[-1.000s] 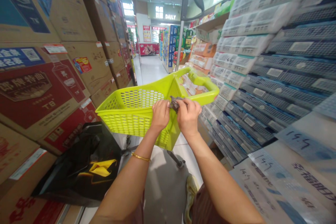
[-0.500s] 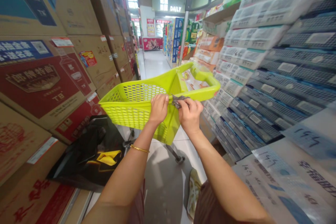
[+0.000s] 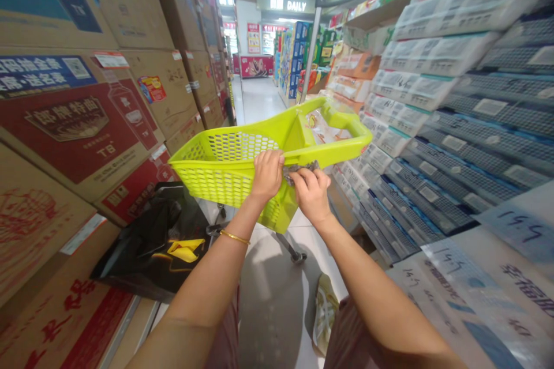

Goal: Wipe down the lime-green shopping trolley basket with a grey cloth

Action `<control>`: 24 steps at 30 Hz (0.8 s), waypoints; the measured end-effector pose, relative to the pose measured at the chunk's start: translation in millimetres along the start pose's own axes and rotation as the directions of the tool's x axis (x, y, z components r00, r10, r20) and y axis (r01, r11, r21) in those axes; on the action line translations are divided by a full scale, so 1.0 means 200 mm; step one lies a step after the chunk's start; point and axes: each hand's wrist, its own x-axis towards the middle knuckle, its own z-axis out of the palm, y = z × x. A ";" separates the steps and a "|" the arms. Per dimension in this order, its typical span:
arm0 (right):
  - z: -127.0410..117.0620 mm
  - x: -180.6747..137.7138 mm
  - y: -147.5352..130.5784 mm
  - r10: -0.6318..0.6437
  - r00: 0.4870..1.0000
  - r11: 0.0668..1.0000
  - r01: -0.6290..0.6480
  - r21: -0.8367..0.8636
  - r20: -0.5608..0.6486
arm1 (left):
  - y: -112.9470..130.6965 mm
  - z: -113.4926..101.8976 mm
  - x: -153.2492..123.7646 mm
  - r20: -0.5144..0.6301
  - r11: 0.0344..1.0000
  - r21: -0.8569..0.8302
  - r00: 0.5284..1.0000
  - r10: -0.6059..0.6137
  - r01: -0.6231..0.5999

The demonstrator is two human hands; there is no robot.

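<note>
In front of me stands a lime-green shopping basket with perforated walls, on a wheeled frame. My left hand grips its near rim, fingers curled over the edge. Just to the right, my right hand pinches a crumpled dark grey cloth against the side of the basket, below the rim. Part of the cloth is hidden behind my fingers. A clear-wrapped packet sits in the smaller compartment at the basket's right end.
Stacked cardboard cartons line the left side. A black bag with a yellow piece lies below them. Piles of packaged goods wall the right. A grey-handled pole rises behind the basket. The aisle floor runs ahead.
My right hand has moved slightly lower along the basket's side with the cloth. My left hand keeps its hold on the rim. The view has shifted a little.
</note>
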 end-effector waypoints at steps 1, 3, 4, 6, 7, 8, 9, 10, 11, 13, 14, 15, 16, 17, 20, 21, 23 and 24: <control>0.00 0.03 0.00 0.045 0.999 0.999 -0.045 0.009 -0.018 | 0.00 0.00 0.00 0.004 1.000 0.004 1.000 -0.003 0.003; -0.01 0.08 0.00 0.116 0.991 0.993 -0.114 0.024 -0.071 | 0.00 0.01 -0.01 0.014 1.000 0.009 1.000 -0.004 0.004; -0.01 0.11 0.00 0.132 0.986 0.991 -0.130 0.023 -0.101 | 0.00 0.01 -0.01 0.017 1.000 0.013 1.000 -0.003 0.003; 0.00 0.13 -0.01 0.125 0.979 0.992 -0.126 0.004 -0.161 | 0.00 0.01 -0.01 0.022 1.000 0.022 1.000 0.002 -0.003; 0.00 0.13 -0.01 0.114 0.976 0.993 -0.117 -0.008 -0.185 | 0.00 0.01 -0.01 0.022 1.000 0.024 1.000 0.007 -0.008; 0.01 0.13 -0.02 0.103 0.974 0.994 -0.109 -0.019 -0.201 | -0.01 0.01 -0.01 0.021 1.000 0.025 1.000 0.012 -0.013; 0.01 0.11 -0.02 0.093 0.975 0.994 -0.101 -0.029 -0.204 | -0.01 0.01 -0.01 0.020 1.000 0.026 1.000 0.016 -0.017; 0.02 0.10 -0.02 0.081 0.978 0.995 -0.091 -0.039 -0.194 | -0.01 0.01 0.00 0.018 0.999 0.027 1.000 0.019 -0.019; 0.03 0.07 -0.02 0.067 0.983 0.996 -0.076 -0.050 -0.172 | -0.01 0.01 0.00 0.016 0.999 0.029 1.000 0.020 -0.021; 0.05 0.02 -0.03 0.020 0.994 0.998 -0.027 -0.064 -0.111 | -0.01 0.01 0.00 0.008 0.999 0.037 1.000 0.022 -0.022; 0.06 -0.01 -0.04 -0.013 0.996 0.998 0.007 -0.063 -0.084 | -0.01 0.01 0.00 0.003 0.999 0.041 1.000 0.023 -0.023; 0.07 -0.04 -0.04 -0.048 0.997 0.997 0.044 -0.058 -0.066 | -0.01 0.02 0.00 -0.002 0.999 0.046 1.000 0.025 -0.025; 0.08 -0.06 -0.04 -0.079 0.995 0.996 0.077 -0.049 -0.058 | -0.01 0.02 0.01 -0.006 0.998 0.050 1.000 0.027 -0.027; 0.08 -0.08 -0.05 -0.105 0.993 0.994 0.103 -0.039 -0.056 | -0.01 0.02 0.01 -0.008 0.998 0.054 1.000 0.030 -0.030; 0.08 -0.10 -0.05 -0.131 0.990 0.991 0.130 -0.009 -0.052 | -0.01 0.02 0.00 -0.008 0.997 0.065 0.999 0.044 -0.044; 0.08 -0.09 -0.05 -0.123 0.991 0.992 0.123 -0.003 -0.051 | -0.01 0.02 0.00 -0.009 0.997 0.067 0.999 0.047 -0.047; 0.06 -0.05 -0.04 -0.081 0.995 0.997 0.081 -0.004 -0.063 | -0.01 0.02 -0.01 -0.010 0.997 0.067 0.999 0.050 -0.049; 0.05 -0.02 -0.03 -0.045 0.996 0.999 0.045 -0.006 -0.082 | -0.01 0.02 -0.01 -0.010 0.997 0.067 0.999 0.050 -0.049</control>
